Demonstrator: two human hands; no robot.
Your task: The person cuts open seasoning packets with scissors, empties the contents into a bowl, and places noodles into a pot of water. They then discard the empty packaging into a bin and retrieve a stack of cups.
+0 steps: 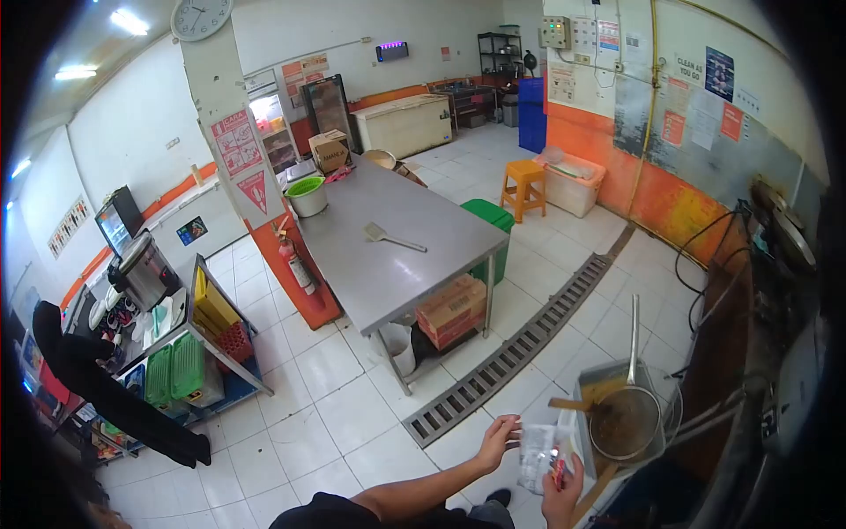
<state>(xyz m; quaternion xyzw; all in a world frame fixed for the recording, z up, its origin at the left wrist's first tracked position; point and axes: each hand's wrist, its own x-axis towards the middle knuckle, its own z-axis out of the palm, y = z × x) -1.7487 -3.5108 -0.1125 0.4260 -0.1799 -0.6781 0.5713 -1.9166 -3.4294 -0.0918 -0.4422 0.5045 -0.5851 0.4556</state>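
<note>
A clear plastic packet (535, 454) with whitish contents hangs in front of me at the lower right. My right hand (561, 501) is closed on its right side, where a small red item or print shows between the fingers. At the packet's left edge is my left hand (500, 443), fingers bent and a little apart; whether the tips touch the plastic is hard to see. Just right of the packet, a long-handled strainer (624, 423) with brown residue rests over a grey container (589, 381). A wooden handle (568, 405) lies against the strainer's left side.
A steel table (379, 273) ahead carries a spatula (394, 237), a green-lined pot (307, 196) and a cardboard box (330, 152). A drain grate (511, 351) crosses the tiled floor. On the left, a person in black (115, 388) is beside a shelf. Dark cooking equipment lines the right.
</note>
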